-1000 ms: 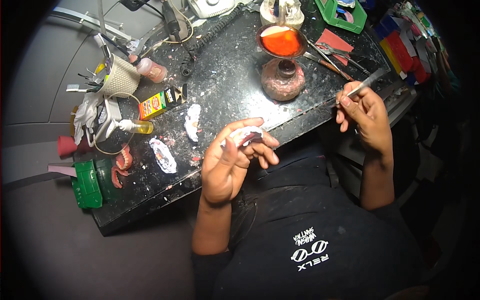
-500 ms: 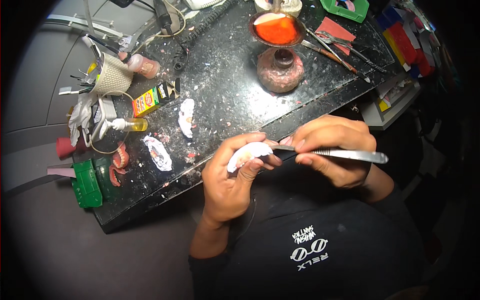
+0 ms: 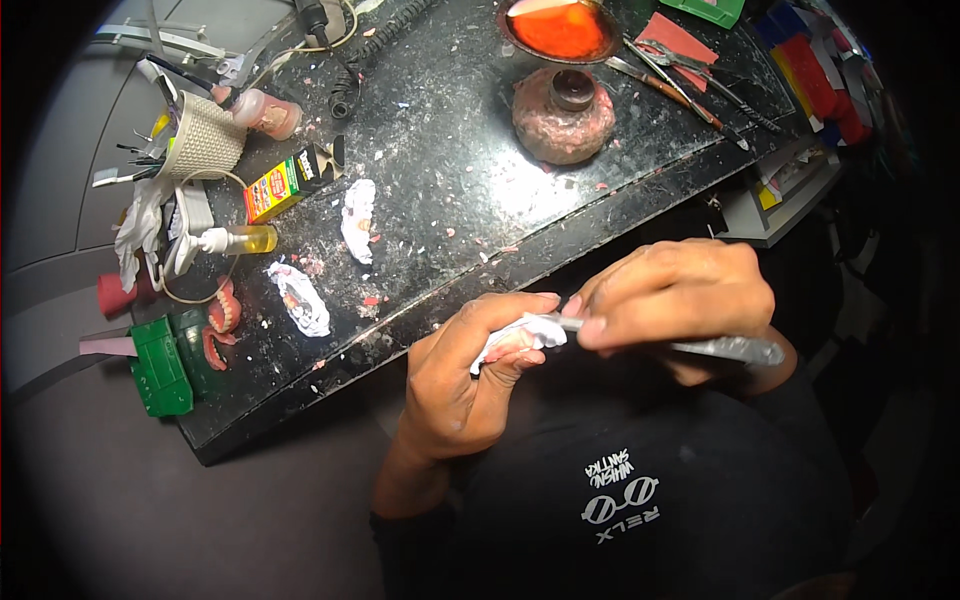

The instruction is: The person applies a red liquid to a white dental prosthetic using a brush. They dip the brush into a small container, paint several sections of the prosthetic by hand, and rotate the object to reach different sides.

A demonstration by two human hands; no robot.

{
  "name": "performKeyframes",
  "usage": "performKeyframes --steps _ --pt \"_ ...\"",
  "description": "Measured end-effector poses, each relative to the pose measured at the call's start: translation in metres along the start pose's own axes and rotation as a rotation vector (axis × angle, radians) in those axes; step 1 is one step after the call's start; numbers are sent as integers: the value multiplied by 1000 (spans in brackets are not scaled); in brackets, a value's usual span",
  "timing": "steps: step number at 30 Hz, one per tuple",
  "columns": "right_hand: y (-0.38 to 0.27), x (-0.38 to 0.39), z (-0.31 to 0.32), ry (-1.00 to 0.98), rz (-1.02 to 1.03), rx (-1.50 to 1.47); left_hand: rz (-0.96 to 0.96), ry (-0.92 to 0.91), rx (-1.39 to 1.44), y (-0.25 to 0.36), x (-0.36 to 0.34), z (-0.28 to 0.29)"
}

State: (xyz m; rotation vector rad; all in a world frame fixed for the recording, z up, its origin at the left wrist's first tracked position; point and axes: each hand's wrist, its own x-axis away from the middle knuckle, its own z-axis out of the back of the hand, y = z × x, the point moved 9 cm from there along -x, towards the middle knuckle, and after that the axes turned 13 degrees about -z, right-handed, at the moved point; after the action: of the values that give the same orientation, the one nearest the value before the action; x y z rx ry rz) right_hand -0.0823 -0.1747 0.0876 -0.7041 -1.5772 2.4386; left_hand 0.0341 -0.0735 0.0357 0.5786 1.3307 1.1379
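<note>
My left hand (image 3: 450,390) is closed around a white plaster dental cast (image 3: 512,340), thumb on its near side and fingers behind. A pinkish patch shows on the cast's surface. My right hand (image 3: 680,295) grips a silver metal knife (image 3: 735,350) with its handle pointing right. The knife's working end meets the cast's right end, where my fingertips partly hide it. Both hands are in front of the desk edge, above my lap. Two more white plaster pieces (image 3: 358,220) lie on the desk, left of my hands.
On the black, debris-strewn desk (image 3: 440,190) stand a pink-crusted pot (image 3: 563,115) and a dish of red material (image 3: 560,32). Metal tools (image 3: 690,100) lie at right. Pink dentures (image 3: 224,308), a small carton (image 3: 285,185), a pump bottle (image 3: 245,239) and a woven holder (image 3: 205,140) are at left.
The cast has shifted right and slightly down in my left hand and is turned differently. My right hand has rolled over the knife, and its handle end has dropped a little, blurred by motion.
</note>
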Motion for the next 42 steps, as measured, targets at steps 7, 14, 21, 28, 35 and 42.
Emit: performKeyframes --steps 7,14,21,28,35,42 --pt "5 3 3 98 -58 -121 -41 -1 -1 2 -3 1" --pt "-1 -4 -6 46 34 -76 -16 -24 14 1 -1 0" --pt "1 -5 -10 42 7 -78 -33 -23 0 3 -2 1" --pt "2 -6 -11 39 -21 -71 -33 -25 -14 1 0 1" --pt "-1 -3 -10 10 -5 -21 -20 -5 5 -2 0 -1" --pt "-1 4 -15 -22 61 34 -44 93 9 -2 2 1"
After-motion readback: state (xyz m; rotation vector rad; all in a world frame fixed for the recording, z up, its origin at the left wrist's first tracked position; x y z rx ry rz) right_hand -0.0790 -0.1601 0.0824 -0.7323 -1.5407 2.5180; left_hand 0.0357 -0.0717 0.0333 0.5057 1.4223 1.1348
